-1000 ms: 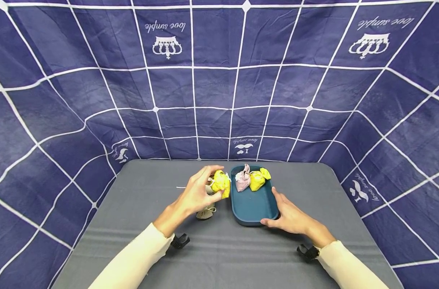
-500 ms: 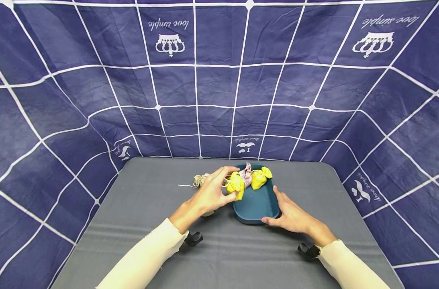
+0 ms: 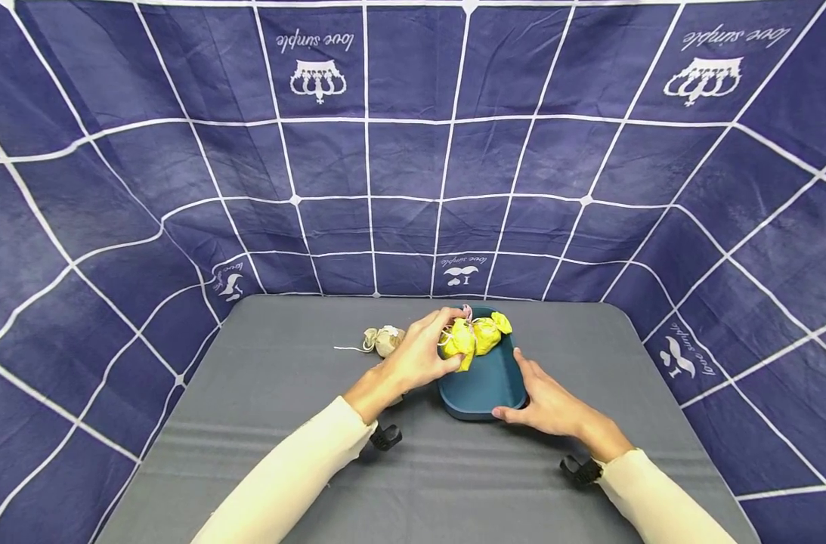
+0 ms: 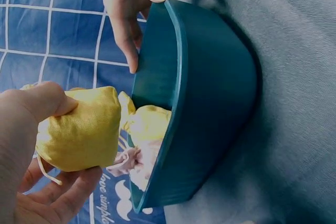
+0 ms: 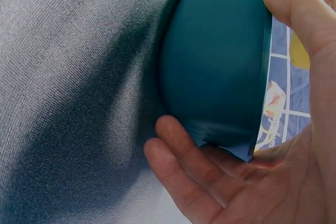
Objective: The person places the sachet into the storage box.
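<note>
left fingers (image 4: 81,190) pinch yellow pouch (image 4: 84,129); right fingers (image 5: 184,156) grip teal tray (image 5: 215,61); pink pouch (image 4: 144,167) partly hidden

Here's the left hand (image 3: 422,355), pinching a yellow pouch (image 3: 459,338) at the left side of the blue tray (image 3: 477,389), while the right hand (image 3: 549,404) grips the tray's near right corner! Inside at the far end sits another yellow pouch (image 3: 486,338), a pink pouch (image 3: 467,310) barely peeking out past the fingertips, and over on the grey table (image 3: 276,423), a beige pouch (image 3: 388,341) lies just beyond the left hand, string trailing left.
</note>
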Demonstrator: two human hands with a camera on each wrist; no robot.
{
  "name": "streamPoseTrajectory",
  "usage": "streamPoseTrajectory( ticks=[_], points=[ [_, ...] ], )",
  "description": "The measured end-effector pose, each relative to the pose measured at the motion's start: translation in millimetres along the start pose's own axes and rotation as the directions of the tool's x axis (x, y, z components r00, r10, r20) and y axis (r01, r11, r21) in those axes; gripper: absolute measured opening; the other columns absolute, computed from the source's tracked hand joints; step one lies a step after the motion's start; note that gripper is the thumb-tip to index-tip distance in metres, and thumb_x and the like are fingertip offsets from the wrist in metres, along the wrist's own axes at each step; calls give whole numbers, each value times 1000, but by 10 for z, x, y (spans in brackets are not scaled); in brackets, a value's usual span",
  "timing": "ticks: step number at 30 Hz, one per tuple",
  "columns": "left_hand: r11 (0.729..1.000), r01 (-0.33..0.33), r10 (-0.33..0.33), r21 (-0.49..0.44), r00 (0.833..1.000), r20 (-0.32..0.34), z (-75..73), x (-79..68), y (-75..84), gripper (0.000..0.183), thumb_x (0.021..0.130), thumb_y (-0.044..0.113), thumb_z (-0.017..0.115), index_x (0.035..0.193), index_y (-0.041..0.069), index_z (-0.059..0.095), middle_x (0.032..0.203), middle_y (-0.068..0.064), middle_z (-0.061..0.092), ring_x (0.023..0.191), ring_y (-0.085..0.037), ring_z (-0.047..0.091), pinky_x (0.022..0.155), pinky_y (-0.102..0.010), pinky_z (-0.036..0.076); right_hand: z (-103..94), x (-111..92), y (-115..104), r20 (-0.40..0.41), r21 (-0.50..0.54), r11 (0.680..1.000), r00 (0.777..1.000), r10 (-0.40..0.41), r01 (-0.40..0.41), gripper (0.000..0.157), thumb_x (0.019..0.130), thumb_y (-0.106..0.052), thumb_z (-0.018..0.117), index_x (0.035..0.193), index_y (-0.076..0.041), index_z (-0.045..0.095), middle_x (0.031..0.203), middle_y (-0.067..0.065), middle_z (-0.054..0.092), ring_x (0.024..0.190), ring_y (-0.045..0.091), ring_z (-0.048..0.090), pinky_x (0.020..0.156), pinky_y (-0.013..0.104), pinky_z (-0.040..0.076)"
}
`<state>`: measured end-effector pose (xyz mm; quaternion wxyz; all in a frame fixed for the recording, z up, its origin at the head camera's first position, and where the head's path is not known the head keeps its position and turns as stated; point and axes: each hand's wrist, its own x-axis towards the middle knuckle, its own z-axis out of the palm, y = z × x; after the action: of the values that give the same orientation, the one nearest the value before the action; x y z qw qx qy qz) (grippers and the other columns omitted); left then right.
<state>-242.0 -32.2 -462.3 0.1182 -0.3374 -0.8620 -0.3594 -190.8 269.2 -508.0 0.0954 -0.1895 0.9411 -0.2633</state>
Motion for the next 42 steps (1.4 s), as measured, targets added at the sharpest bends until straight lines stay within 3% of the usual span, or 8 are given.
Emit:
streamPoseTrajectory(
  ticks=[8, 12, 14, 19, 20, 26, 32, 42],
  points=[
    [999, 33, -33, 3, 998, 58, 131, 232, 55, 70, 93, 11, 94, 155, 11, 63, 140, -16, 78, 121, -30, 79, 108, -46, 68, -25, 2, -8, -2, 5, 1000, 1000, 5, -5, 137, 95, -65, 89, 179, 15, 15, 177, 45, 38, 162, 58, 50, 131, 73, 46],
    [999, -3, 0, 38, 998, 68, 190, 312, 29, 68, 94, 17, 93, 154, 16, 63, 141, -14, 78, 122, -29, 79, 108, -43, 67, -16, -6, -12, -6, 10, 1000, 1000, 0, 0, 138, 95, -64, 90, 179, 15, 16, 178, 45, 38, 163, 57, 50, 131, 73, 45],
    [999, -19, 17, 27, 996, 88, 346, 388, -188, 69, 96, 27, 92, 158, 23, 61, 144, -9, 77, 125, -23, 78, 110, -38, 66, -5, -13, -10, -11, 13, 1000, 1000, -5, 5, 138, 95, -64, 91, 179, 16, 16, 177, 45, 38, 162, 57, 50, 132, 73, 45],
    [1000, 6, -7, 6, 987, 162, 469, 507, -253, 73, 97, 29, 94, 161, 29, 57, 142, -5, 77, 125, -16, 77, 108, -32, 65, 18, -35, -2, -9, 27, 1000, 1000, 1, -1, 138, 94, -63, 91, 179, 16, 16, 178, 44, 38, 162, 57, 51, 132, 73, 45],
    [999, 28, -32, 22, 983, 180, 374, 497, -77, 73, 96, 22, 94, 160, 25, 58, 142, -10, 77, 125, -20, 78, 108, -35, 66, 19, -36, 1, -11, 27, 1000, 1000, 1, 0, 138, 94, -63, 91, 179, 16, 16, 178, 44, 38, 162, 56, 51, 132, 73, 45],
    [993, 56, -74, 101, 980, 182, 395, 574, 103, 70, 97, 16, 94, 158, 15, 59, 144, -14, 77, 128, -26, 77, 111, -41, 65, 10, -16, 8, -26, 25, 1000, 1000, -4, 5, 137, 95, -64, 91, 179, 14, 16, 178, 44, 38, 162, 56, 51, 131, 72, 46],
    [987, 80, -109, 142, 971, 213, 465, 612, 111, 75, 97, 21, 97, 160, 16, 58, 142, -13, 77, 127, -26, 78, 111, -41, 66, 14, -2, 1, -21, 25, 1000, 1000, -8, 9, 136, 96, -63, 91, 179, 15, 16, 177, 45, 38, 162, 55, 52, 131, 71, 46],
    [979, 84, -133, 187, 955, 264, 468, 537, 125, 82, 98, 30, 98, 168, 14, 57, 159, -18, 68, 156, -39, 66, 130, -50, 56, 15, -21, 17, -37, 24, 1000, 999, -14, 15, 136, 96, -63, 91, 178, 18, 17, 175, 46, 40, 161, 57, 52, 130, 72, 47]
  ],
)
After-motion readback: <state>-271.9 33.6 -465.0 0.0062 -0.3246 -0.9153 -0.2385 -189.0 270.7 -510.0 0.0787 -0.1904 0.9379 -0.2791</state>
